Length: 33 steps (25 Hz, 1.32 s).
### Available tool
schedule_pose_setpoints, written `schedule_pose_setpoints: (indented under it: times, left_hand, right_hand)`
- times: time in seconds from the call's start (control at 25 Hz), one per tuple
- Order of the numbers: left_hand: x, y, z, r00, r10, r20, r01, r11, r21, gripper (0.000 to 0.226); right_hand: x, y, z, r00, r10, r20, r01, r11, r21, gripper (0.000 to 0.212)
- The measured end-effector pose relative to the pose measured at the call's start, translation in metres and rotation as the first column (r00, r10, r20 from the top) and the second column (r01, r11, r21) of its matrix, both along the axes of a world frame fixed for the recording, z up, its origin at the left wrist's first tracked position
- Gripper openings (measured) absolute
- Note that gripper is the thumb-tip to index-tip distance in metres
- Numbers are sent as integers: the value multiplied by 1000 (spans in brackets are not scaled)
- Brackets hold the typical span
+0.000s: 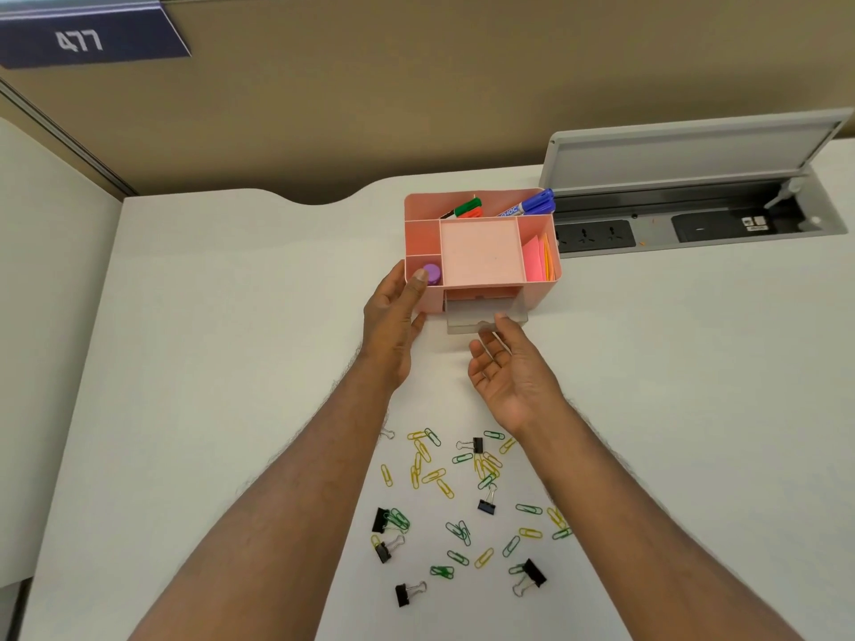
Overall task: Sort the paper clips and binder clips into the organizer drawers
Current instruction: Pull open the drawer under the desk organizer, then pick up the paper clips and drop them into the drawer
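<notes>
A pink desk organizer (481,249) stands on the white desk, its clear drawer (483,316) pulled partly out at the front. My left hand (393,316) holds the organizer's left front corner, thumb on the rim. My right hand (509,367) is palm up, its fingertips curled on the drawer's front edge. Several yellow and green paper clips (435,476) and several black binder clips (486,505) lie scattered on the desk between my forearms.
The organizer's top holds markers (532,206), sticky notes (536,261) and a purple cap (432,273). An open power-socket tray (694,224) sits at the back right. A beige partition rises behind the desk (231,363).
</notes>
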<state>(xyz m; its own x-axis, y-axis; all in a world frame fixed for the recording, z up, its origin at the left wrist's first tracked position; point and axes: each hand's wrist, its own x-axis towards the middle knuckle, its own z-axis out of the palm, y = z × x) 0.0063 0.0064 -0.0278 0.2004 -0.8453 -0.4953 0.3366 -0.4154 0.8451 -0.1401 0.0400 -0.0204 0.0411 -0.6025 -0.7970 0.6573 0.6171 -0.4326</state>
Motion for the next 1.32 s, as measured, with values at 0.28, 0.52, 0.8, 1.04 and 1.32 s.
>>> schedule_pose_setpoints:
  times: [0.28, 0.52, 0.8, 1.04, 1.32]
  left_hand:
    - [-1, 0, -1, 1000, 11, 13, -11, 1000, 7, 54]
    - [5, 17, 5, 929, -90, 359, 60, 994, 95, 73]
    - [5, 152, -11, 571, -321, 755, 416, 907, 71, 32]
    - [5, 196, -25, 124, -509, 852, 550, 750, 368, 70]
    - [-3, 192, -30, 188, -424, 886, 495, 820, 287, 28]
  right_hand:
    - [-8, 7, -4, 998, 59, -34, -61, 997, -39, 27]
    - [-48, 55, -6, 796, 213, -567, -306, 949, -72, 22]
    - [-80, 128, -28, -82, 103, -991, -883, 454, 120, 45]
    - [-68, 133, -47, -350, -48, -935, -923, 189, 336, 70]
    - [-72, 134, -53, -274, -85, -958, -924, 299, 238, 30]
